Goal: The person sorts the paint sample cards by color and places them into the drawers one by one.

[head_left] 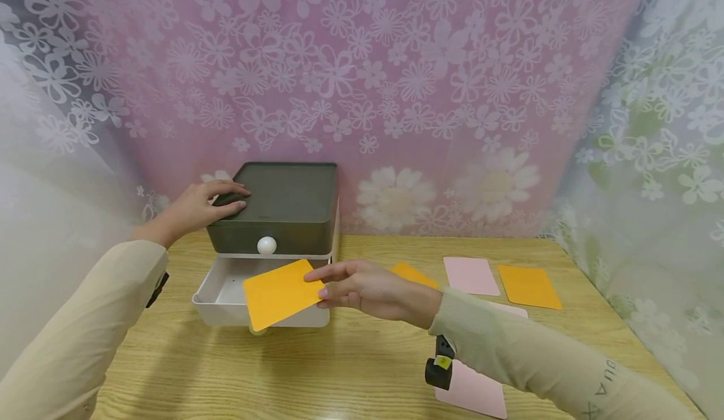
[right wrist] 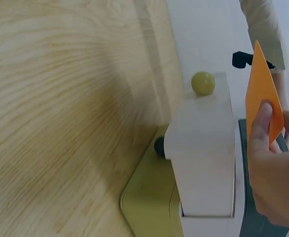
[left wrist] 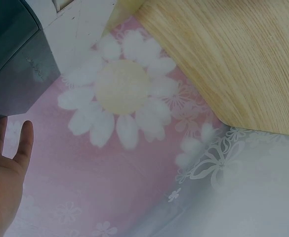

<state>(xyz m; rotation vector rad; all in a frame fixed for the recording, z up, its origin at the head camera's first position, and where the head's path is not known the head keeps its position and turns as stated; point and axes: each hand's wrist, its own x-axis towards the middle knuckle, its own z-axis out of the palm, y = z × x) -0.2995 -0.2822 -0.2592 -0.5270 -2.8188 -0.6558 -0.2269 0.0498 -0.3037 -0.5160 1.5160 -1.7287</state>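
Observation:
My right hand (head_left: 367, 288) pinches an orange card (head_left: 279, 294) at its right edge, thumb on one face and fingers on the other. The card is tilted and overlaps the front of a pulled-out white drawer (head_left: 212, 313) in the head view. That drawer belongs to a small drawer unit (head_left: 291, 190) with a dark grey top and a white knob (head_left: 267, 246). On the unit's top left edge rests my left hand (head_left: 195, 209), fingers extended over the lid. The white drawer's yellow-green knob (right wrist: 203, 83) shows in the right wrist view.
Right of the unit lie an orange card (head_left: 415, 274) partly behind my hand, a pink card (head_left: 472, 275), another orange card (head_left: 530, 287) and a pink card (head_left: 475, 390) below my sleeve. A yellow-green lower drawer (right wrist: 151, 197) is closed. Floral curtains (head_left: 396, 93) enclose the wooden table (head_left: 362, 370).

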